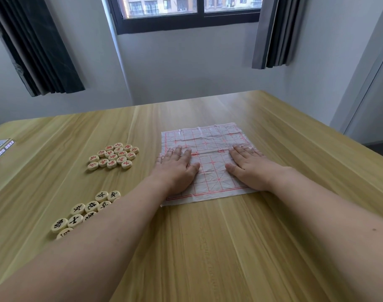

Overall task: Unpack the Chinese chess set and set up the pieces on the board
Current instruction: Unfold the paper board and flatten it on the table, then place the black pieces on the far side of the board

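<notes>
A creased paper chess board (208,138) with a red grid lies flat on the wooden table (208,247). My left hand (177,166) presses palm-down on its left half, fingers straight. My right hand (248,166) presses flat on its right half. To the left of the board sits a cluster of several round pale pieces with red characters (113,155). Nearer to me, several pieces with black characters (86,211) lie in a group, partly hidden under my left forearm. No piece stands on the board.
The chess set box (0,149) lies at the table's far left edge. A grey wall, dark curtains and a window stand beyond the table's far edge.
</notes>
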